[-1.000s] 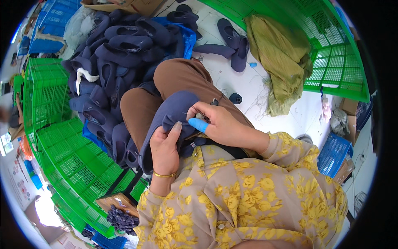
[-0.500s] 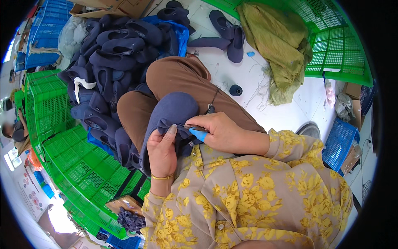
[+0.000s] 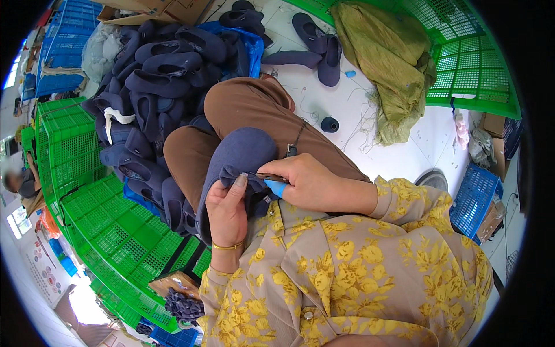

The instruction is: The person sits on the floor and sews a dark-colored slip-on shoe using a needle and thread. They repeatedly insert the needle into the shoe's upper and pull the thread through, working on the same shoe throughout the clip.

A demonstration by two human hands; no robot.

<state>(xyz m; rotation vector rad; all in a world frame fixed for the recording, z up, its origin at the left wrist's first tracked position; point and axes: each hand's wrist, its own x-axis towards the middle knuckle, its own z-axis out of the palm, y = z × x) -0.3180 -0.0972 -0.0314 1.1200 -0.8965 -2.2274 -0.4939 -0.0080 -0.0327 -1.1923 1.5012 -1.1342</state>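
A dark navy fabric slipper (image 3: pixel 243 151) rests across my lap, its rounded end pointing away from me. My left hand (image 3: pixel 227 217) is closed on its near part, the thumb pressing a gathered fold of cloth. From the right, my right hand (image 3: pixel 309 184) comes up to that fold with its fingers closed around a small dark metal tool (image 3: pixel 270 177). The tool's tip meets the cloth beside my left thumb; its exact kind is partly hidden by my fingers. Blue tape (image 3: pixel 276 187) wraps one digit of my right hand.
A large pile of navy slippers (image 3: pixel 167 63) lies at the left, next to green plastic crates (image 3: pixel 115 231). Several more slippers (image 3: pixel 329 63) lie on the white floor ahead. A thread spool (image 3: pixel 329 124), an olive cloth sack (image 3: pixel 381 52) and a blue basket (image 3: pixel 475 196) are on the right.
My right hand has turned slightly, and a little more of the dark tool shows. The left hand and the slipper stay in place.
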